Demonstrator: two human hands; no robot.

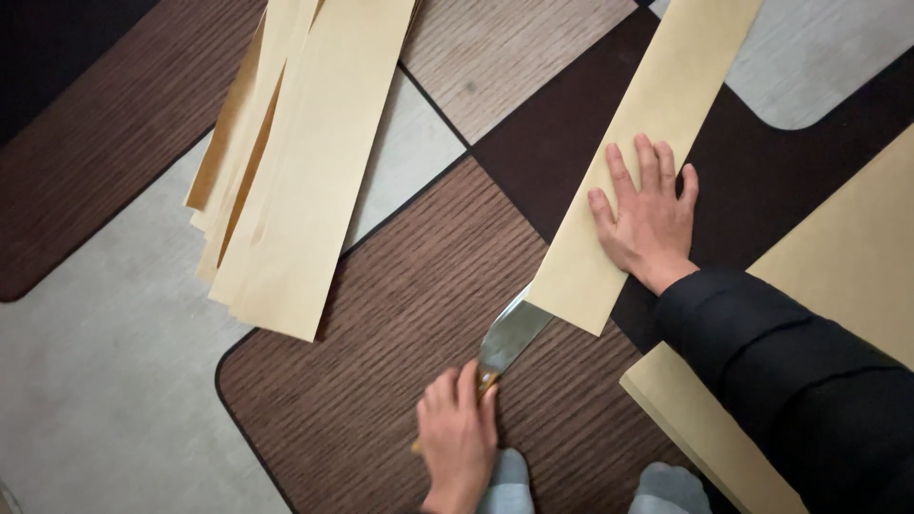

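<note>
Left hand (457, 438) has its fingers wrapped tight around the knife (509, 338), blade poking up-right into the near end of the long paper strip (633, 171). Right hand (647, 224) lies flat, fingers spread, pinning that strip further up.

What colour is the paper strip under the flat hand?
Pale tan, plain with no pattern: the paper strip under the right hand, clearest in the head view.
</note>
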